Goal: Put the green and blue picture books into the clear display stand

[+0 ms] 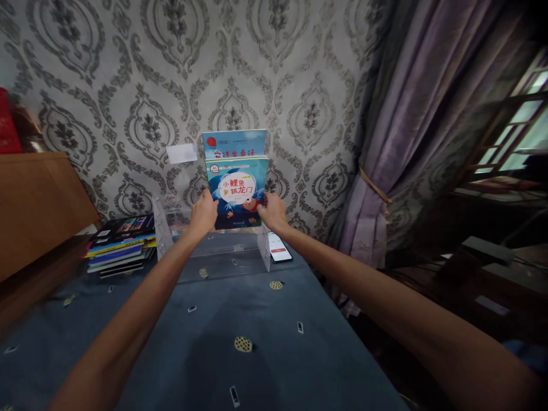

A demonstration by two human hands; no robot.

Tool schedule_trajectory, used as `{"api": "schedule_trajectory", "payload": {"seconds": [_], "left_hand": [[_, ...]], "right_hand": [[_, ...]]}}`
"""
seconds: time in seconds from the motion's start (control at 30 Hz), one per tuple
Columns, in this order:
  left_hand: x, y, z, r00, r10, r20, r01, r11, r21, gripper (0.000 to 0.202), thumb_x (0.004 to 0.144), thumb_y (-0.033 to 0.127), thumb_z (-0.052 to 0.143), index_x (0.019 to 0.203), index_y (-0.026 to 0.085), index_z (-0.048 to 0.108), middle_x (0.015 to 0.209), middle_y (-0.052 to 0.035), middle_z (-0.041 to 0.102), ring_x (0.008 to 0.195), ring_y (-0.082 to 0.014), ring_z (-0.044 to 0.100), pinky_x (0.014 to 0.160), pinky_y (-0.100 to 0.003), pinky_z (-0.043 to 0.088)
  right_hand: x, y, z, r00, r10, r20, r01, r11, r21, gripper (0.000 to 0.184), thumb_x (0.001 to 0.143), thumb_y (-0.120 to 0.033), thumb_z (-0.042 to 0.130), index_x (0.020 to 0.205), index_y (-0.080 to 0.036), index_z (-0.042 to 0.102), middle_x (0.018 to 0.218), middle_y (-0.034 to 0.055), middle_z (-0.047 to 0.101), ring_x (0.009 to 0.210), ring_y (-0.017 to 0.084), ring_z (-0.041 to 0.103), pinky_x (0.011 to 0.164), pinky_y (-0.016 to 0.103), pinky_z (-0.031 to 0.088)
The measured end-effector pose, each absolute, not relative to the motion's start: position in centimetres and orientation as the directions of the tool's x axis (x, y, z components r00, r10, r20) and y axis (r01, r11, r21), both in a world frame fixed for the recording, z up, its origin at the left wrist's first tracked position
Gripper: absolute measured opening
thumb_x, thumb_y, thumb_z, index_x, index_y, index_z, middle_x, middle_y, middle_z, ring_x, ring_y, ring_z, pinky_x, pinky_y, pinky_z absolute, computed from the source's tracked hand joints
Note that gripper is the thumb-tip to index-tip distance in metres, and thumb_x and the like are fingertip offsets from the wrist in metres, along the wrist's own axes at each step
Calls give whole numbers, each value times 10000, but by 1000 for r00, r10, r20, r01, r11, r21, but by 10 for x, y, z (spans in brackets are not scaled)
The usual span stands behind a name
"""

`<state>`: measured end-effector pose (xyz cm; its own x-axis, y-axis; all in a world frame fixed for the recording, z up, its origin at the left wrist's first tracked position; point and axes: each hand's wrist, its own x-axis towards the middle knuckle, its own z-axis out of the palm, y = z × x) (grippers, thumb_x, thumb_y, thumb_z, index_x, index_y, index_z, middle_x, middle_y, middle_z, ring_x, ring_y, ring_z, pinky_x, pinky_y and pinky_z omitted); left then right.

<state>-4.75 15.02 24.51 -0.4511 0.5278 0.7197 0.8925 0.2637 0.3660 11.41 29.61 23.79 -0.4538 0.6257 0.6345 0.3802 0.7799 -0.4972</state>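
Observation:
A children's book with a blue cover and a white oval title patch stands upright between my two hands. My left hand grips its left edge, thumb on the front cover. At the lower right edge, my right hand has the same book between thumb and fingers. Behind it, a second blue book rises higher, its lower part hidden by the front one. Both books are at a clear acrylic rack; whether their bottoms rest on it I cannot tell.
Left of the rack lies a stack of books and magazines. A lit phone lies at its right. A blank white card shows above the rack's left part. Patterned blue cloth covers the table; a purple curtain hangs at right.

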Motion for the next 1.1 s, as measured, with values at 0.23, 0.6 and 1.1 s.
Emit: {"api": "schedule_trajectory", "payload": {"seconds": [0.23, 0.6, 1.1], "left_hand": [[-53, 155, 243, -451, 503, 737, 889, 181, 421, 181, 872, 189, 549, 1050, 155, 541, 1085, -213, 673, 1117, -379, 621, 932, -501, 482], [-57, 152, 246, -420, 543, 728, 908, 242, 343, 262, 874, 181, 553, 1132, 142, 533, 1074, -190, 683, 1077, -348, 647, 938, -474, 495], [-81, 137, 262, -349, 770, 534, 864, 43, 503, 393, 938, 172, 355, 1288, 149, 533, 999, -82, 715, 781, -192, 703, 831, -375, 573]], "right_hand": [[114, 294, 240, -455, 656, 602, 356, 754, -552, 266, 741, -197, 515, 956, -176, 671, 873, 98, 664, 882, 282, 620, 822, 401, 494], [114, 295, 238, -430, 664, 612, 343, 747, -569, 325, 714, -161, 510, 978, -170, 699, 878, 103, 697, 868, 285, 645, 836, 414, 516], [118, 315, 227, -494, 629, 600, 158, 743, -650, 460, 743, -103, 537, 1173, -122, 698, 990, 92, 751, 968, 254, 682, 941, 363, 524]]}}
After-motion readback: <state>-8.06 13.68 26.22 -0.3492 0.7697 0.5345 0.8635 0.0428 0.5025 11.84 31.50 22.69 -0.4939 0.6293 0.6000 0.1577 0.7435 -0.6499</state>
